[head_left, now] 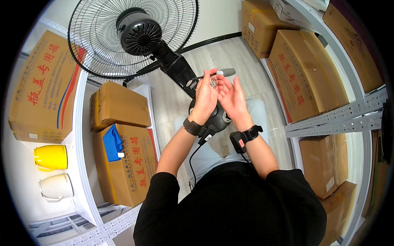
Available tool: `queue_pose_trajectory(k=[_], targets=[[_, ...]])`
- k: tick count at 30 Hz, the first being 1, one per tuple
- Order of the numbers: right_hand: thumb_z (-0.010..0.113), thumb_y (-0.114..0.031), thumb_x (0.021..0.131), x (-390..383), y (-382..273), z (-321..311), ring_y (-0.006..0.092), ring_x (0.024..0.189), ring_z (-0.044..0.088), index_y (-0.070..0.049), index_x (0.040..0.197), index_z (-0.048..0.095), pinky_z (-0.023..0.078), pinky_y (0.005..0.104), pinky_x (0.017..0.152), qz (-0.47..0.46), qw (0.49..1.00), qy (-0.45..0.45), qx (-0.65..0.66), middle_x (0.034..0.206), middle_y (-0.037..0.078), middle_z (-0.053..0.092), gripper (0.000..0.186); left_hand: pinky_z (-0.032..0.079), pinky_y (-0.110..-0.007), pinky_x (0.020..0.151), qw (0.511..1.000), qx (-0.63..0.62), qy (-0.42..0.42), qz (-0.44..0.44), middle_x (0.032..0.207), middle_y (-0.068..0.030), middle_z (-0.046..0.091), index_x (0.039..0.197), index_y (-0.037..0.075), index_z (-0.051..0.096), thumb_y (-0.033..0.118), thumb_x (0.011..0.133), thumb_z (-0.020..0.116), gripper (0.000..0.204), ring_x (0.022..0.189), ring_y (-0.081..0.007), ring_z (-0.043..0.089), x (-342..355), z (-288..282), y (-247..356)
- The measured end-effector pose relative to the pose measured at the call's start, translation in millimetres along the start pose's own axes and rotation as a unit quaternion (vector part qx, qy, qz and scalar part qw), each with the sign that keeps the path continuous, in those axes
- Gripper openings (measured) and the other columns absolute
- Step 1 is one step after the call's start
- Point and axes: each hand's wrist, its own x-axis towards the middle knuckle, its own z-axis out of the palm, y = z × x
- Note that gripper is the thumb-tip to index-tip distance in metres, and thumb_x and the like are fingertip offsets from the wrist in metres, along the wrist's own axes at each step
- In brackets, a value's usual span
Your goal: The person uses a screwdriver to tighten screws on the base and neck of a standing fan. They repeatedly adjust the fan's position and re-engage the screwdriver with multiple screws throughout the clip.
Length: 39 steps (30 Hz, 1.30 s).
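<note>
My left hand (206, 97) and my right hand (232, 98) are cupped side by side, palms up. Several small shiny metal pieces (213, 83), which look like screws, rest between the fingers of both hands. Just beyond the fingertips is a thing with a rounded grey end (227, 72) and a pale collar; a dark rod seems to run from it behind my left fingers. Whether a hand touches it I cannot tell. Behind the hands a black floor fan (143, 37) leans to the left, its post coming down to a black lower part between my knees.
Shelves with cardboard boxes (299, 74) flank me on the right, and more boxes (121, 104) stand on the left. A blue cloth (113, 143) lies on one box. A yellow jug (50, 158) and a white jug (56, 187) sit on the left shelf. Cables hang from both wristbands.
</note>
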Motion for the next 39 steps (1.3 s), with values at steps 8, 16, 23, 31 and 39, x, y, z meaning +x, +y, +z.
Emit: queue_pose_trajectory(k=[8, 16, 23, 31, 39], targets=[[0.032, -0.038, 0.103, 13, 18, 27, 0.0162, 0.092, 0.055, -0.003, 0.096, 0.058, 0.044, 0.0323, 0.091, -0.02, 0.996, 0.057, 0.058, 0.095, 0.006, 0.06, 0.044, 0.046, -0.03, 0.076, 0.994, 0.024, -0.014, 0.11, 0.091, -0.0107, 0.061, 0.12, -0.001, 0.046, 0.037, 0.103, 0.036, 0.043, 0.082, -0.0173, 0.057, -15, 16, 5], [0.041, -0.032, 0.101, 13, 21, 24, 0.016, 0.093, 0.055, -0.005, 0.091, 0.056, 0.045, 0.0333, 0.09, 0.008, 0.993, 0.088, 0.079, 0.093, 0.005, 0.06, 0.032, 0.046, -0.03, 0.078, 0.989, 0.043, -0.036, 0.137, 0.088, -0.0106, 0.062, 0.117, -0.002, 0.046, 0.039, 0.103, 0.034, 0.045, 0.083, -0.0172, 0.058, -24, 16, 8], [0.047, -0.028, 0.099, 14, 21, 19, 0.0142, 0.092, 0.055, -0.007, 0.091, 0.056, 0.046, 0.0316, 0.089, 0.005, 0.991, 0.092, 0.101, 0.091, 0.003, 0.06, 0.025, 0.047, -0.031, 0.075, 0.985, 0.053, -0.047, 0.156, 0.088, -0.0115, 0.063, 0.117, -0.003, 0.045, 0.038, 0.103, 0.034, 0.044, 0.082, -0.0176, 0.059, -24, 16, 7], [0.049, -0.025, 0.098, 10, 21, 28, 0.0135, 0.088, 0.056, -0.007, 0.09, 0.057, 0.046, 0.0318, 0.088, -0.01, 0.989, 0.1, 0.112, 0.089, 0.002, 0.061, 0.021, 0.047, -0.032, 0.078, 0.972, 0.095, -0.064, 0.207, 0.085, -0.0128, 0.064, 0.116, -0.001, 0.046, 0.033, 0.103, 0.032, 0.039, 0.082, -0.0185, 0.059, -29, 14, 1], [0.051, -0.025, 0.097, 8, 22, 25, 0.0126, 0.088, 0.056, -0.008, 0.089, 0.057, 0.046, 0.0293, 0.086, -0.014, 0.99, 0.086, 0.114, 0.088, 0.001, 0.061, 0.02, 0.046, -0.031, 0.077, 0.969, 0.116, -0.065, 0.208, 0.092, -0.0171, 0.066, 0.114, -0.001, 0.046, 0.031, 0.103, 0.03, 0.038, 0.083, -0.0192, 0.06, -33, 15, 1]])
